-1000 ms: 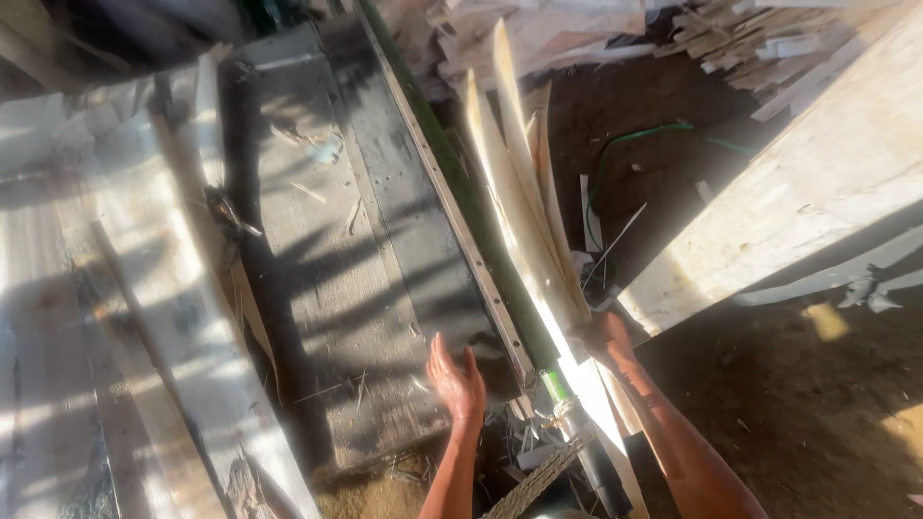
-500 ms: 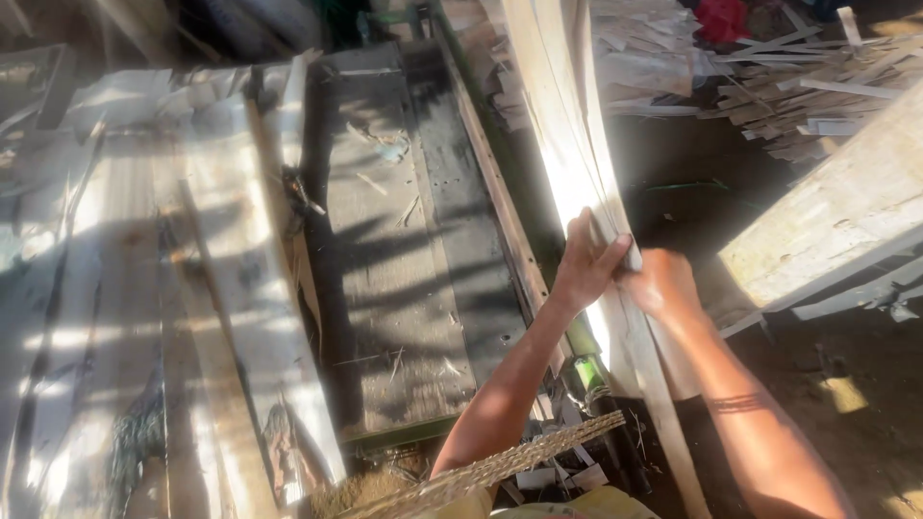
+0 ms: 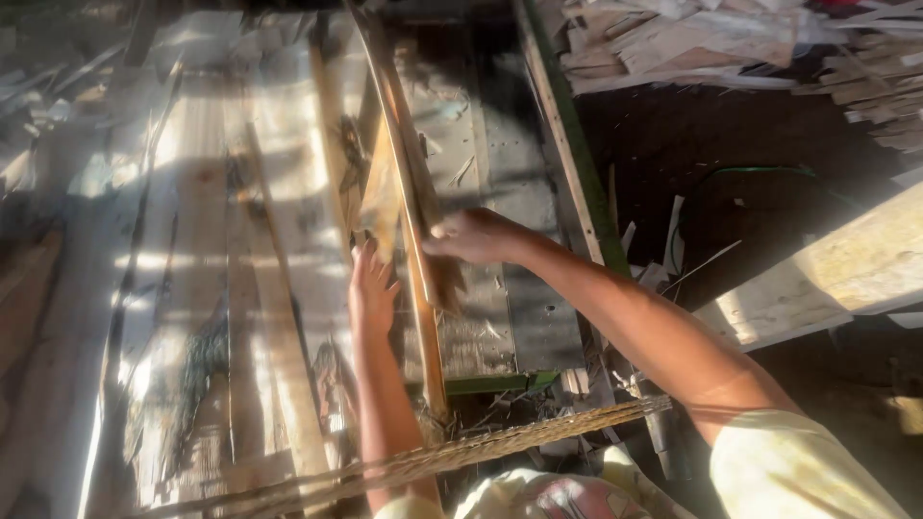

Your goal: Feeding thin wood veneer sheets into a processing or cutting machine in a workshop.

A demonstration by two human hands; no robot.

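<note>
— What step was in hand there?

— By my reading, handling a bundle of thin wooden strips over the counter. The strips stood on edge, leaning away from the person, their lower ends near the counter's front edge and their tops running out of view at the top of the picture.

— And the hands?

— The right hand was closed around the strips from the right side, fingers wrapped over the front edge, arm reaching in from the lower right with the elbow bent. The left hand was open and flat, fingers stretched upward, pressed against the strips' left face — bracing rather than gripping.

— What would a next move call for?

— I'd judge a firm hold from the right hand and steady support from the left, since the strips were long, thin and likely to splay or flex.

— Anything else about?

— Pale planks lay lengthwise to the left, a heap of offcuts sat at the upper right, and a braided cord crossed the bottom of the view.
</note>
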